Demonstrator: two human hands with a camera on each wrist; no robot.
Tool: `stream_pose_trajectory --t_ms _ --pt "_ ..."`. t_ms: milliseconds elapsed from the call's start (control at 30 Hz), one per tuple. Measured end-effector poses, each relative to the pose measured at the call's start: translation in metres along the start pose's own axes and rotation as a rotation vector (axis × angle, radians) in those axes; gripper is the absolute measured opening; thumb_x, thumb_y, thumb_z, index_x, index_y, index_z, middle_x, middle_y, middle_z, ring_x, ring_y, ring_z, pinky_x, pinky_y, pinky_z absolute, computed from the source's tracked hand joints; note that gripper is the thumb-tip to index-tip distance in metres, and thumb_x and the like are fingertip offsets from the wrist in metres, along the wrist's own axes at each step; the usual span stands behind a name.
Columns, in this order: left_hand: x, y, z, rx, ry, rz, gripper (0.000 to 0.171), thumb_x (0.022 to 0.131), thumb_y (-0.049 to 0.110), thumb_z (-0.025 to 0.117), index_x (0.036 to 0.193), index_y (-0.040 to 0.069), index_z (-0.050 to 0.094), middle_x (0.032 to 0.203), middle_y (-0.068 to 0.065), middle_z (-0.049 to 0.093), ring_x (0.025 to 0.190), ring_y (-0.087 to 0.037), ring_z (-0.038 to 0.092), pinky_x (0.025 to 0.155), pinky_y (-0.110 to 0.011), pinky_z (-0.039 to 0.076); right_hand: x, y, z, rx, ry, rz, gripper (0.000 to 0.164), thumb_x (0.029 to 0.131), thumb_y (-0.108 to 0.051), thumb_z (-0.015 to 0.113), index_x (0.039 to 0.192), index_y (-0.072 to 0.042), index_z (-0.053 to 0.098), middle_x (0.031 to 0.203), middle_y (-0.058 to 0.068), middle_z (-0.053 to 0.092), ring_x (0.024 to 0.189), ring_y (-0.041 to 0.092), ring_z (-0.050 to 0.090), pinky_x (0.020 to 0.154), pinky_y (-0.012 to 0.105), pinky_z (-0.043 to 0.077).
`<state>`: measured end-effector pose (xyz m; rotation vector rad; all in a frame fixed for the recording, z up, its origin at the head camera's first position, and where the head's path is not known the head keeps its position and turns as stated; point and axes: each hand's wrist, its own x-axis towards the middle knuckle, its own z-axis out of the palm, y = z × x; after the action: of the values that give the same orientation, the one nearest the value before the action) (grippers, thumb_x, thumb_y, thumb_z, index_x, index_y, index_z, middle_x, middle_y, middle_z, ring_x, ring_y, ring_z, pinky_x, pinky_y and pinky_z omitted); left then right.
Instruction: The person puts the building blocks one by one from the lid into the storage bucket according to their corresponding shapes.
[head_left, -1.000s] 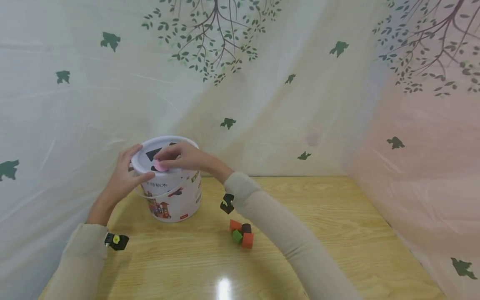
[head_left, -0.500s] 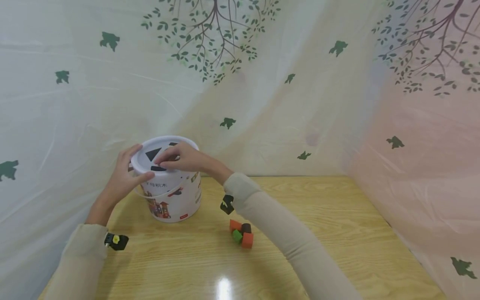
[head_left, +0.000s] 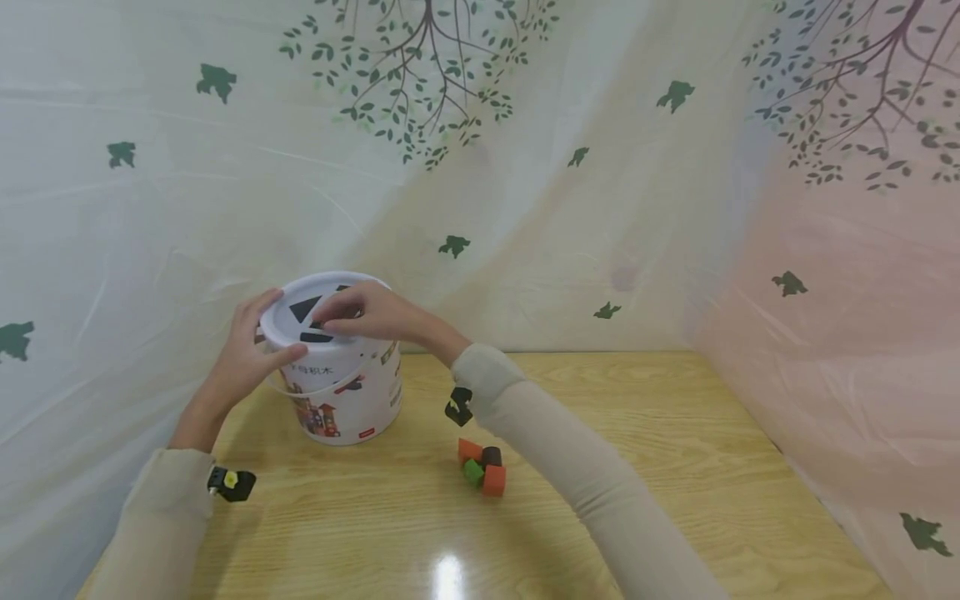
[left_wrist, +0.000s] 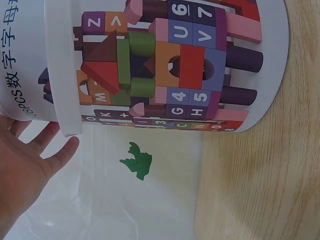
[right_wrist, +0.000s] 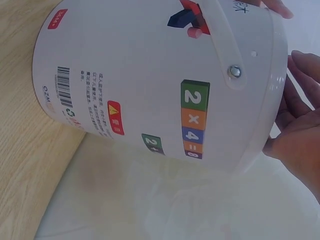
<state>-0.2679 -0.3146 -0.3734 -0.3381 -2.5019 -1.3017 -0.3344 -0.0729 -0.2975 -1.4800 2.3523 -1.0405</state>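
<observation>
A white lidded bucket (head_left: 345, 392) printed with toy-block pictures stands upright on the table, at the left of the head view. Dark shaped holes show in its lid (head_left: 285, 321). My left hand (head_left: 246, 350) holds the bucket's rim, thumb at the front and fingers at the left side. Over the lid is my right hand (head_left: 367, 310), its fingers loosely bent above the holes; no block shows between them. In the right wrist view the right hand (right_wrist: 302, 125) is at the rim, partly cut off by the frame edge. The left wrist view shows the left fingers (left_wrist: 62, 152) spread beside the rim.
A small cluster of blocks lies on the wooden table (head_left: 637, 433) in front of the bucket: an orange wedge (head_left: 469, 451), a dark cylinder (head_left: 492, 456), a green piece (head_left: 473, 472) and a red cube (head_left: 494, 481). A patterned curtain (head_left: 525, 208) hangs behind.
The pink block in my right fingers one second ago is out of sight, and the lid hole beneath it shows dark. The right hand has shifted very slightly; the left hand keeps its place.
</observation>
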Motion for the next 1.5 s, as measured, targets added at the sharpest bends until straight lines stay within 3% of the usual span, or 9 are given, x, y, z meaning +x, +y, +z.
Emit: stream_pose_trajectory --t_ms 233,400,633,1000,1233,1400,1500 --pt "-0.001 0.001 0.001 0.003 0.008 -0.009 0.096 0.090 0.025 0.076 0.164 0.013 0.015 0.162 -0.025 0.015 0.140 -0.046 0.027 0.109 -0.076 0.031 -0.006 0.002 -0.010 0.009 0.004 0.026 0.030 0.100 -0.018 0.065 0.129 -0.011 0.070 0.120 0.004 0.072 0.101 0.008 0.066 0.087 0.017 0.055" --pt "-0.001 0.000 0.001 0.006 0.010 -0.009 0.097 0.090 0.026 0.076 0.164 0.015 0.015 0.162 -0.024 0.015 0.141 -0.047 0.027 0.109 -0.077 0.030 -0.015 0.000 -0.021 -0.051 -0.014 0.050 0.031 0.100 -0.021 0.065 0.130 -0.012 0.069 0.126 0.003 0.071 0.108 0.008 0.065 0.091 0.017 0.054" --pt "-0.001 -0.003 0.004 0.005 0.055 0.004 0.099 0.087 0.025 0.079 0.164 0.015 0.018 0.163 -0.024 0.017 0.142 -0.048 0.028 0.112 -0.077 0.029 -0.035 0.007 -0.034 -0.111 -0.023 0.047 0.029 0.099 -0.017 0.065 0.127 -0.008 0.070 0.120 0.006 0.073 0.107 0.012 0.065 0.093 0.021 0.054" --pt "0.000 -0.006 0.010 0.012 0.097 0.039 0.097 0.086 0.024 0.079 0.162 0.012 0.022 0.163 -0.023 0.019 0.142 -0.048 0.029 0.112 -0.077 0.030 -0.091 0.029 -0.048 -0.098 0.046 0.032 0.021 0.097 -0.013 0.067 0.117 -0.008 0.073 0.117 0.008 0.073 0.102 0.013 0.066 0.095 0.030 0.058" --pt "0.001 -0.005 0.007 0.005 0.096 0.053 0.097 0.084 0.021 0.080 0.162 0.011 0.022 0.163 -0.024 0.018 0.142 -0.049 0.028 0.112 -0.077 0.029 -0.128 0.048 -0.048 -0.104 0.026 0.067 0.024 0.097 -0.011 0.068 0.120 -0.006 0.072 0.116 0.008 0.074 0.102 0.015 0.067 0.095 0.031 0.058" --pt "0.002 -0.004 0.007 0.013 0.090 0.046 0.098 0.085 0.022 0.080 0.162 0.011 0.022 0.164 -0.024 0.017 0.143 -0.050 0.027 0.113 -0.077 0.028 -0.153 0.063 -0.044 -0.110 0.006 0.082 0.024 0.096 -0.012 0.069 0.119 -0.006 0.073 0.115 0.007 0.075 0.101 0.015 0.068 0.097 0.039 0.058" --pt "0.002 -0.003 0.009 0.023 0.086 0.036 0.098 0.085 0.024 0.080 0.163 0.011 0.021 0.164 -0.024 0.017 0.144 -0.050 0.027 0.112 -0.077 0.028 -0.167 0.069 -0.040 -0.123 -0.018 0.112 0.025 0.096 -0.014 0.070 0.120 -0.008 0.073 0.116 0.006 0.074 0.101 0.013 0.067 0.096 0.035 0.058"
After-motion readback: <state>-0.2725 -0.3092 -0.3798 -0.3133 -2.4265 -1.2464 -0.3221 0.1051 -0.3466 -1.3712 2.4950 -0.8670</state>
